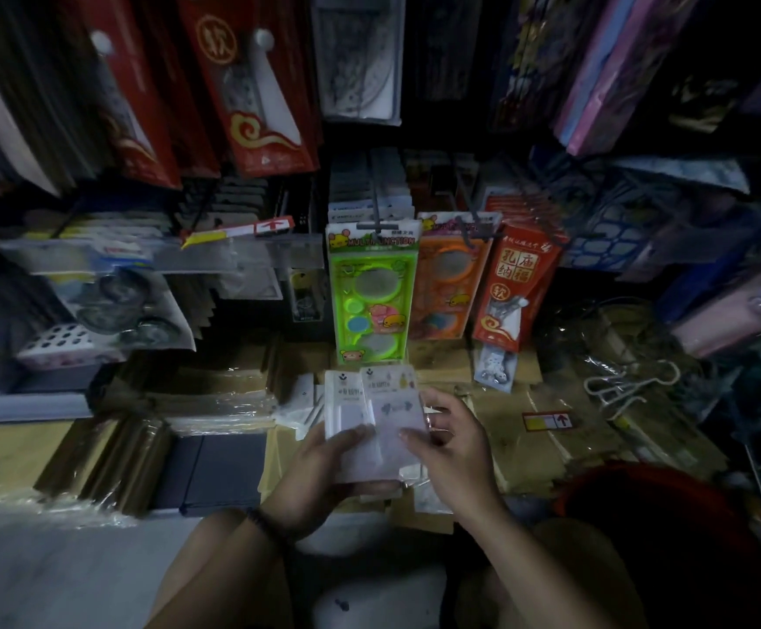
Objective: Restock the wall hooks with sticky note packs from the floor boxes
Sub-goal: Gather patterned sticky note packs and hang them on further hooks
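White card under clear film makes up the sticky note packs [371, 419], which you hold at lower centre of the frame, above the cardboard floor boxes [528, 438]. Each pack has a printed header strip with a small dark logo at the top and a pale, near-blank pad below. The packs are fanned: one header stands at left, and a second overlaps it to the right, slightly higher. The fine print is too blurred to read.

Your left hand [319, 474] grips the stack from the lower left. Its thumb lies flat on the front face. Its fingers curl beneath, with the tips showing under the bottom edge.

Your right hand [453, 447] grips the right edge. Its thumb presses on the front of the foremost pack, near the left thumb tip. Its fingers curl round the right edge. The packs are pinched between the thumbs in front and the fingers behind.

Directly above, at centre frame, a green stencil pack [371, 288] hangs on a wall hook [376, 211].
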`<state>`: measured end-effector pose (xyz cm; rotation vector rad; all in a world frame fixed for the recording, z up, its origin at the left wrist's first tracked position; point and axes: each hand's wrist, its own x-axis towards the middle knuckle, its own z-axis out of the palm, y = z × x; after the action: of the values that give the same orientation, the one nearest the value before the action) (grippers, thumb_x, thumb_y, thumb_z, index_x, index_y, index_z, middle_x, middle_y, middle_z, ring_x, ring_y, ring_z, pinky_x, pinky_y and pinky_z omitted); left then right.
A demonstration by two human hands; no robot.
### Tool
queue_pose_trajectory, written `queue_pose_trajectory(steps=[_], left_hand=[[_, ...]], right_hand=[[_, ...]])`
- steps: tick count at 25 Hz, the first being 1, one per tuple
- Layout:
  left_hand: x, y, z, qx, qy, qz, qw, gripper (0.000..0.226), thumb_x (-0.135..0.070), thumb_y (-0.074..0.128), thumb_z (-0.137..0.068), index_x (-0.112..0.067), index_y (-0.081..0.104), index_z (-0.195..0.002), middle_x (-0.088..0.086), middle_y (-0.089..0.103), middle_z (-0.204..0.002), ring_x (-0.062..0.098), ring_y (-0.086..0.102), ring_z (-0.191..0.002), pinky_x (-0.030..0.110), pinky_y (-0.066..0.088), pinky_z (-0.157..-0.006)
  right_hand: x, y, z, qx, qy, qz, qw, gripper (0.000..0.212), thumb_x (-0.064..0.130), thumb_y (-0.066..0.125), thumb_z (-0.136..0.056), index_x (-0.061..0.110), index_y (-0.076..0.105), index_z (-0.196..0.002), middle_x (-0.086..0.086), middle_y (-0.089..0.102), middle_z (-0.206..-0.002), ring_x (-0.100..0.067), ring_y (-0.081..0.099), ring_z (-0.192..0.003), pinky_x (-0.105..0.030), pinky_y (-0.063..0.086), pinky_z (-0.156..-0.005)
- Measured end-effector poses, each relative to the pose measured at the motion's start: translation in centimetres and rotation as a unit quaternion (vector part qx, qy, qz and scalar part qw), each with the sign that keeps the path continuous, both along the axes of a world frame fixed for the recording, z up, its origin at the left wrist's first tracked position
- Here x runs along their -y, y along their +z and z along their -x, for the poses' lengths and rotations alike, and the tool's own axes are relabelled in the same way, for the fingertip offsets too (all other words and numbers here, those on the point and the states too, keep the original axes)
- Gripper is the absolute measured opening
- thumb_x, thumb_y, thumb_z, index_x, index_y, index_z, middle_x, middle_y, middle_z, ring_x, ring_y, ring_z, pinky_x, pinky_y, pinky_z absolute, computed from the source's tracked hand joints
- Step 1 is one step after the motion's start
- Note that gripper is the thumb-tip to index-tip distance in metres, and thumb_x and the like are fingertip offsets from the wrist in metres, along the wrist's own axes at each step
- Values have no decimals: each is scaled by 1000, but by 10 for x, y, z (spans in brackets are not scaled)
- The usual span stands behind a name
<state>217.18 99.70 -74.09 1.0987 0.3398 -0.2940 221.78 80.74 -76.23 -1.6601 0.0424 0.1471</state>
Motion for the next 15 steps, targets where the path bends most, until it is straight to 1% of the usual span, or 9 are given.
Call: queue_pose_trajectory(steps=[3,5,7,9,11,12,13,15], left_hand=[[1,35,8,29,-1,11,1000,44,-12,59,-103,-9,53,-146,22,71,-136,47,69,-123,74,50,-104],[1,65,8,65,4,-2,998,45,-12,61,-102,-11,54,-146,22,70,-137,46,69,-124,68,54,-102],[-1,97,5,108,5,-12,994,42,-8,58,-105,-12,55,-146,22,68,-141,45,68,-126,59,59,-99],[0,139,4,155,-2,-27,988,41,-7,57,-106,-12,55,-147,21,67,-142,43,69,-125,54,61,-96],[3,183,3,203,6,-52,978,40,-7,56,-107,-9,56,-146,22,69,-139,38,75,-114,45,66,-85],[5,205,2,226,18,-70,971,39,-7,56,-107,-7,58,-145,22,70,-138,35,77,-110,41,66,-82],[7,224,1,247,26,-86,965,38,-7,57,-106,-7,60,-144,20,71,-137,35,76,-114,43,65,-88],[8,261,-1,279,42,-106,954,38,-7,62,-102,-7,63,-141,17,72,-137,37,71,-125,55,56,-107]], right_hand=[[8,47,10,41,-8,-12,999,71,5,88,-83,44,60,-136,4,78,-104,-13,78,-95,-34,67,-74],[12,85,12,70,-2,-35,997,80,4,87,-84,46,56,-145,7,79,-110,-9,77,-100,-29,65,-76],[14,124,11,101,17,-54,993,85,2,85,-86,46,53,-151,8,76,-125,-8,75,-109,-29,65,-82],[16,165,10,139,36,-65,988,83,1,83,-89,46,53,-152,8,72,-137,-8,73,-118,-33,65,-89],[17,210,9,189,39,-57,980,79,3,84,-89,49,57,-148,11,70,-141,-9,69,-125,-39,63,-98],[19,232,7,220,36,-46,974,77,5,85,-88,49,59,-146,16,68,-143,-6,66,-130,-40,60,-104],[20,252,6,249,33,-31,967,74,7,86,-88,48,62,-144,23,65,-144,-2,62,-134,-40,57,-109],[21,291,2,287,32,-30,957,71,8,87,-88,46,64,-143,33,63,-141,5,59,-134,-37,54,-113]])
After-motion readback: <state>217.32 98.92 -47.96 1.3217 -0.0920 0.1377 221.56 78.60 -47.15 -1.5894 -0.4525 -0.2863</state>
